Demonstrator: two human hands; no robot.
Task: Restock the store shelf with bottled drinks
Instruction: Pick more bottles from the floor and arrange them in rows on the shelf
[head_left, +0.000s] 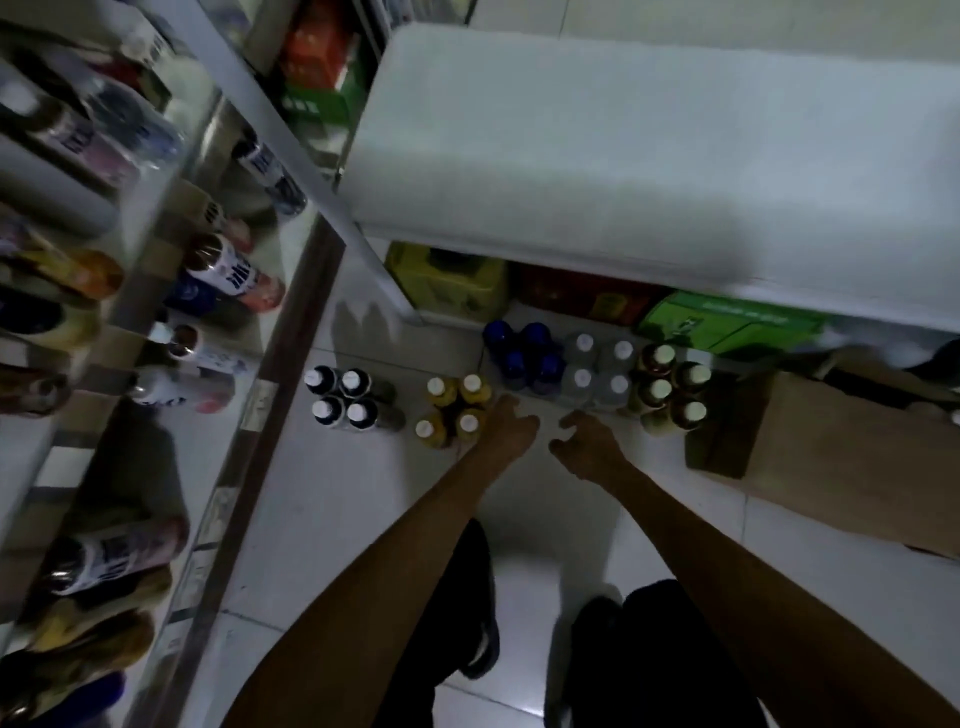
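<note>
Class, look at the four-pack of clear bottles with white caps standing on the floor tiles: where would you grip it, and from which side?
Probably with both hands on opposite flanks, coming from above. The four-pack of clear bottles with white caps stands upright, blue bottles tight on one side and dark bottles on the other, so only the top and near face lie open. The left hand and right hand hover open.

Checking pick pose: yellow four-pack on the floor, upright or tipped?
Upright. The yellow four-pack shows four white caps facing the camera, standing on the floor tiles beside the left hand.

White-capped yellow bottles (451, 410) stand left of the blue bottles (524, 356); clear bottles (600, 371) and brown bottles (670, 387) right; floor (353, 499) white.
</note>
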